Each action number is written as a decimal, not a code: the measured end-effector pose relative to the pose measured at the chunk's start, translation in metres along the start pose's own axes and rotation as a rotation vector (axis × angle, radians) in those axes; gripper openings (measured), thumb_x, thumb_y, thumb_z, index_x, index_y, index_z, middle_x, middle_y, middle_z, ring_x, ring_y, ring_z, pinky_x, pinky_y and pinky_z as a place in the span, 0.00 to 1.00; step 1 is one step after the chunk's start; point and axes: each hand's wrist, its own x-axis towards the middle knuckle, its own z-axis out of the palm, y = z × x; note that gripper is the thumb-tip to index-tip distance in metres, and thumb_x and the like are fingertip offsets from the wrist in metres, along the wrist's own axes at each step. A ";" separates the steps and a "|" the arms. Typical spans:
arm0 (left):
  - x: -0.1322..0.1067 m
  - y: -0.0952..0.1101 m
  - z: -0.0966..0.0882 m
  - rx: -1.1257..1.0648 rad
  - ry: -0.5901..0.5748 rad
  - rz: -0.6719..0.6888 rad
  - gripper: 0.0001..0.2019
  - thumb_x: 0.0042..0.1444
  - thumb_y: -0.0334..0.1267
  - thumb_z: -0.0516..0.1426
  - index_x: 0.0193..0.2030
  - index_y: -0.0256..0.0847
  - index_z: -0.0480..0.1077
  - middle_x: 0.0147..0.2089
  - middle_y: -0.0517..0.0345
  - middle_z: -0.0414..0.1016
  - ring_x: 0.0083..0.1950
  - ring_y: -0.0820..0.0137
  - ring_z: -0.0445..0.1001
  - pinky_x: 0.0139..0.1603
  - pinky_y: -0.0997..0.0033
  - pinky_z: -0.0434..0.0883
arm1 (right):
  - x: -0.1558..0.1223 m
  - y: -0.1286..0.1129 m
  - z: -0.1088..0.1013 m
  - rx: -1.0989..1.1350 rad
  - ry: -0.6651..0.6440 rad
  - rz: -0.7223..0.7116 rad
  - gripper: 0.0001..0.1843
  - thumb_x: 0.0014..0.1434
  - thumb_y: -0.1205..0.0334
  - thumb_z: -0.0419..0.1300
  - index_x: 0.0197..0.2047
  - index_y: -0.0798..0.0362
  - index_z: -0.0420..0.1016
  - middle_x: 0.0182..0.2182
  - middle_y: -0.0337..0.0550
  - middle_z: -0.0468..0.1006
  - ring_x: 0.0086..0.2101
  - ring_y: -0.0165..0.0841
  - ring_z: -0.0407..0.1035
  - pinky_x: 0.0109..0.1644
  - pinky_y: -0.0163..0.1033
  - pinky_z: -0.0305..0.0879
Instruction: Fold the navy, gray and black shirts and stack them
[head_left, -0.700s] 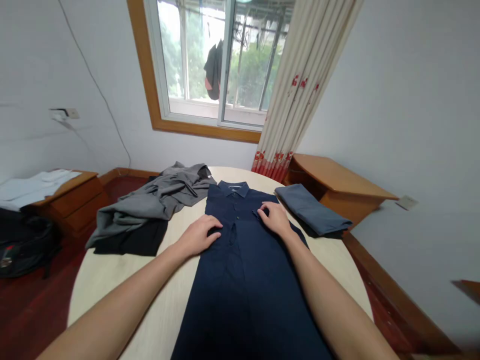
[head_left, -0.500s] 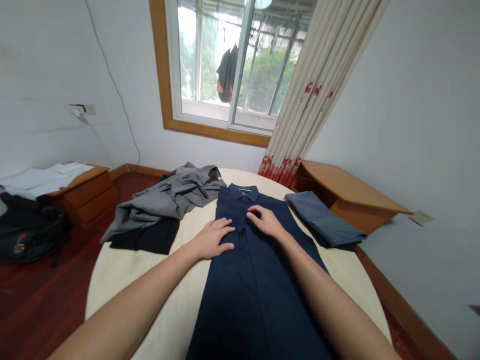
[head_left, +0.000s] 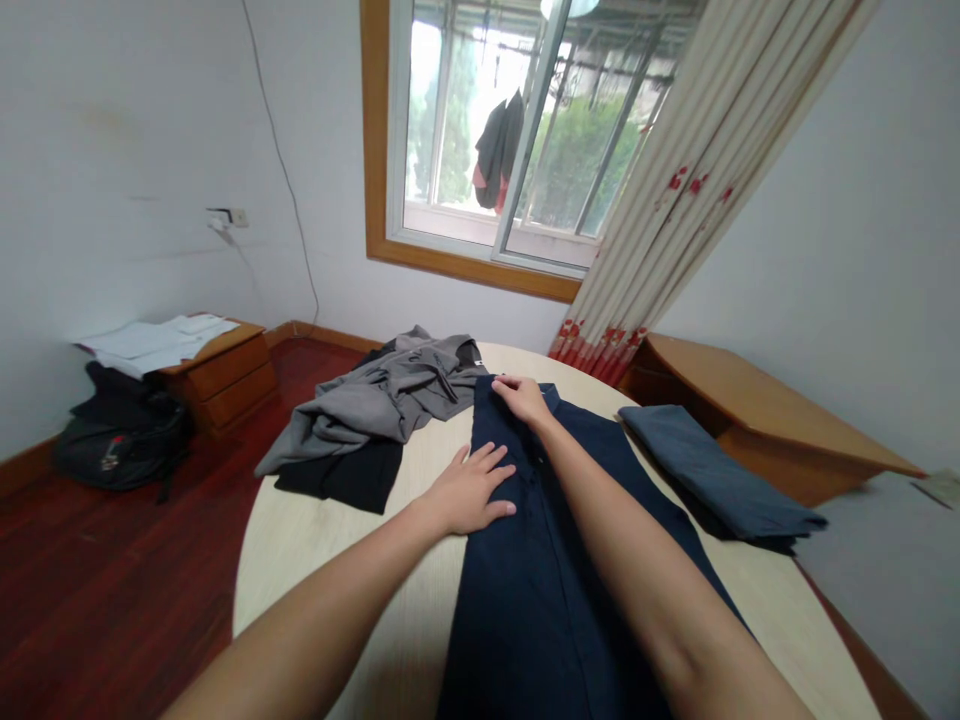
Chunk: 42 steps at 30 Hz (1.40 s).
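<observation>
A dark navy collared shirt (head_left: 517, 580) lies front up and lengthwise on the round table, its buttoned front running down the middle. My left hand (head_left: 476, 492) rests flat on its left side, fingers spread. At the shirt's far left shoulder, beside the collar, my right hand (head_left: 523, 398) has its fingers bent and thumb drawn in, closed on the cloth there. My right hand and forearm hide most of the collar and part of the shirt front.
Crumpled grey clothing (head_left: 382, 395) lies on black cloth (head_left: 345, 475) at the table's left. Folded blue-grey clothing (head_left: 720, 475) sits on the right. Around the pale table (head_left: 409, 590) stand a wooden desk (head_left: 765, 400), a drawer cabinet (head_left: 232, 375) and a black backpack (head_left: 124, 440).
My right hand has moved from the shirt's upper front away and left to its shoulder, and its fingers have closed. My left hand stays flat on the shirt. The view has turned left.
</observation>
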 end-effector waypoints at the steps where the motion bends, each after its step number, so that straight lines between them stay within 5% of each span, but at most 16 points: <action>1: 0.000 0.000 0.000 0.007 0.013 -0.003 0.30 0.66 0.53 0.54 0.70 0.42 0.58 0.76 0.45 0.46 0.76 0.53 0.44 0.72 0.41 0.48 | 0.003 -0.001 0.000 0.012 0.029 -0.036 0.18 0.61 0.57 0.58 0.51 0.55 0.80 0.49 0.48 0.81 0.51 0.38 0.75 0.59 0.42 0.67; 7: 0.000 0.002 -0.002 0.028 0.036 -0.042 0.30 0.68 0.52 0.51 0.71 0.40 0.57 0.76 0.45 0.46 0.76 0.54 0.44 0.72 0.41 0.48 | 0.003 0.007 0.001 -0.318 -0.029 -0.030 0.20 0.61 0.59 0.60 0.55 0.54 0.77 0.56 0.49 0.77 0.57 0.40 0.70 0.63 0.45 0.61; 14: 0.000 0.006 0.001 0.006 -0.055 -0.029 0.33 0.67 0.56 0.50 0.72 0.38 0.54 0.76 0.41 0.42 0.77 0.52 0.39 0.72 0.40 0.45 | -0.027 0.004 0.004 -0.685 -0.119 -0.042 0.25 0.67 0.52 0.53 0.63 0.54 0.70 0.65 0.54 0.65 0.64 0.46 0.58 0.67 0.57 0.51; 19: 0.000 0.015 0.010 0.033 -0.107 -0.096 0.35 0.67 0.57 0.47 0.74 0.36 0.50 0.76 0.38 0.38 0.77 0.49 0.35 0.72 0.37 0.41 | -0.044 -0.014 0.021 -0.638 -0.237 -0.135 0.30 0.69 0.48 0.49 0.69 0.50 0.61 0.70 0.51 0.55 0.69 0.44 0.47 0.71 0.58 0.38; 22: 0.000 0.021 0.016 0.019 -0.121 -0.138 0.37 0.67 0.59 0.45 0.75 0.35 0.48 0.76 0.38 0.36 0.77 0.48 0.33 0.71 0.35 0.41 | -0.046 -0.015 0.032 -0.587 -0.356 -0.079 0.34 0.69 0.43 0.47 0.73 0.47 0.52 0.73 0.46 0.46 0.71 0.45 0.40 0.71 0.61 0.35; 27: 0.001 0.022 0.017 0.029 -0.128 -0.167 0.38 0.67 0.59 0.45 0.75 0.37 0.47 0.77 0.40 0.34 0.77 0.47 0.33 0.71 0.35 0.40 | -0.036 -0.008 0.039 -0.550 -0.366 -0.022 0.38 0.68 0.39 0.43 0.75 0.47 0.45 0.74 0.42 0.40 0.72 0.43 0.34 0.72 0.60 0.31; 37: 0.003 0.021 0.017 0.069 -0.104 -0.180 0.38 0.67 0.60 0.44 0.75 0.34 0.48 0.77 0.39 0.34 0.77 0.50 0.33 0.72 0.37 0.41 | 0.005 0.017 0.041 -0.483 -0.300 -0.019 0.39 0.67 0.39 0.46 0.74 0.50 0.47 0.73 0.43 0.42 0.72 0.41 0.37 0.72 0.57 0.31; 42: 0.003 0.021 0.017 0.045 -0.090 -0.181 0.38 0.67 0.60 0.45 0.74 0.36 0.49 0.77 0.40 0.34 0.77 0.51 0.34 0.72 0.38 0.42 | 0.008 0.029 0.026 -0.172 -0.239 0.008 0.33 0.69 0.44 0.46 0.71 0.49 0.57 0.70 0.45 0.55 0.70 0.38 0.45 0.73 0.52 0.39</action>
